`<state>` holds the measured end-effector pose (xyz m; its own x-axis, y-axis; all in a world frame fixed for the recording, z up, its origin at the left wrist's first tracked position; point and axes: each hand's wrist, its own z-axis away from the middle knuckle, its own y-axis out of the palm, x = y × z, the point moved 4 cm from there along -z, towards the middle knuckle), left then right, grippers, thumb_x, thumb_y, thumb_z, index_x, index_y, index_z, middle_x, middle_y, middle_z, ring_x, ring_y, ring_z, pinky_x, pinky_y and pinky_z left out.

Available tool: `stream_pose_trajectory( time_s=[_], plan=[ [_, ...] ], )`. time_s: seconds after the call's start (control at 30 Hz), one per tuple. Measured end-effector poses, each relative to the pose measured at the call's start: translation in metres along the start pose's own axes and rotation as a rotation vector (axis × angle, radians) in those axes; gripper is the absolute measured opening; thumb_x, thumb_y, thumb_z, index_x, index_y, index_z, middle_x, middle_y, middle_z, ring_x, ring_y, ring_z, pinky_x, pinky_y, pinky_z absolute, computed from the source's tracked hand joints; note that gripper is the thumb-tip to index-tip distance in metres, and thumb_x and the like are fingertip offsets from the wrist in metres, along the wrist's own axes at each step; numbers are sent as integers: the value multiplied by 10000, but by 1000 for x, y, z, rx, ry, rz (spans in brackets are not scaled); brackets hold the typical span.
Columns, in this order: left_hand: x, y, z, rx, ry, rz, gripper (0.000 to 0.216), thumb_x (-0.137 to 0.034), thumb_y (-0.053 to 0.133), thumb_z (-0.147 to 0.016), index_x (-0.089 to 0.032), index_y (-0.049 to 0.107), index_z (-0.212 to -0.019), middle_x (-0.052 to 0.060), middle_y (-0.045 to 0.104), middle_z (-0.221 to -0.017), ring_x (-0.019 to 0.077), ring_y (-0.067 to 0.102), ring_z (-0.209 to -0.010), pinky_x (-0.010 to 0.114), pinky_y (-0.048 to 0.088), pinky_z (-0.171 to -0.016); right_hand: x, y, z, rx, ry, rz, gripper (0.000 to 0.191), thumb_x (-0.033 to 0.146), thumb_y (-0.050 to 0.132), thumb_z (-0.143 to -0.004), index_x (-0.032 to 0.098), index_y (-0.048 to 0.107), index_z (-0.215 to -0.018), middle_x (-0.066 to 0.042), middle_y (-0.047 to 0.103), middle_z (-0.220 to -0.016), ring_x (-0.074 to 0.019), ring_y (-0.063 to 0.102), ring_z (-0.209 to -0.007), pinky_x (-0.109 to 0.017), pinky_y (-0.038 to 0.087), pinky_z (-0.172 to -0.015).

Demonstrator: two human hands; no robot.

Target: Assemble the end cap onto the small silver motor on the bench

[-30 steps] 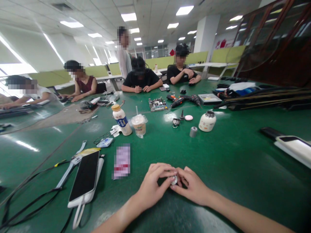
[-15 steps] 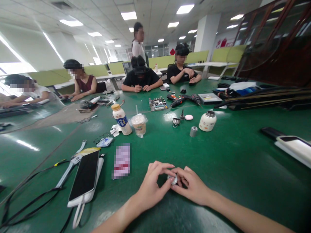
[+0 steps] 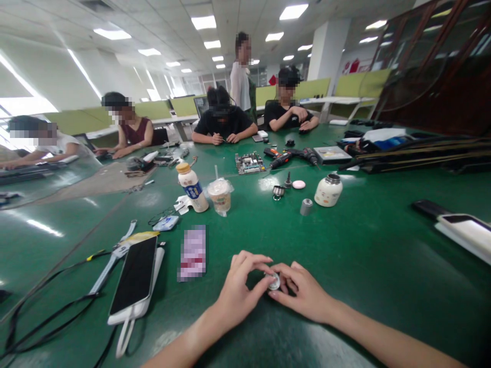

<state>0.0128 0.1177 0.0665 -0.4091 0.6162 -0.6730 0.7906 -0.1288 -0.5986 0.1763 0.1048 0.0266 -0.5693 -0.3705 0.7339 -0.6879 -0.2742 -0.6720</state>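
Note:
Low over the green table, my left hand and my right hand meet fingertip to fingertip. Between them is a small round silvery-white piece, partly covered by the fingers; its kind cannot be made out. The left thumb and fingers pinch it from the left, while the curled right fingers hold its right side. Farther out stand a small grey metal cylinder and a white bottle without a lid. A metal cup-like part with a ring, a dark pointed part and a pink disc lie near them.
To the left lie a phone on a white power bank with a cable, straps and a purple packet. A drink bottle and a lidded cup stand beyond. Farther back are a circuit board, power drills and several people.
Both hands stay together, with the left thumb shifting slightly on the round piece. In the background, the standing person has moved to the right.

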Motion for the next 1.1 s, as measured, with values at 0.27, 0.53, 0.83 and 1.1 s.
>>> stream_pose_trajectory(
  time_s=[0.27, 0.53, 0.83, 1.1],
  plan=[
    [56, -19, -13, -147, -166, -153, 253, -231, 672, -858, -243, 562, -1085, 9, 752, -939, 238, 619, -986, 407, 391, -903, 1, -2, -1, 3, 20, -12, 284, 429, 639, -865, 267, 592, -1093, 69, 599, -647, -134, 518, -616, -275, 317, -680],
    [77, -8, -8, -36, -208, -275, 510, -260, 719, -821, -296, 521, -1289, 17, 771, -994, 273, 585, -1031, 460, 347, -907, 1, -2, 0, 10, 32, -16, 288, 432, 644, -860, 275, 591, -1097, 69, 601, -642, -144, 524, -627, -279, 321, -684],
    [16, -9, -7, -43, -103, 74, 335, -271, 728, -828, -266, 587, -1132, -2, 772, -935, 228, 629, -1013, 397, 380, -931, -2, 1, 0, -2, -2, -14, 276, 446, 626, -875, 270, 571, -1080, 78, 583, -645, -134, 524, -612, -284, 319, -701],
    [1, 1, -3, 49, -65, 43, 302, -241, 715, -835, -262, 597, -1112, 7, 769, -936, 239, 613, -987, 394, 378, -896, 0, 1, 0, -2, -19, -10, 217, 420, 612, -888, 251, 562, -1014, 79, 576, -643, -129, 531, -621, -278, 328, -701]
  ],
)
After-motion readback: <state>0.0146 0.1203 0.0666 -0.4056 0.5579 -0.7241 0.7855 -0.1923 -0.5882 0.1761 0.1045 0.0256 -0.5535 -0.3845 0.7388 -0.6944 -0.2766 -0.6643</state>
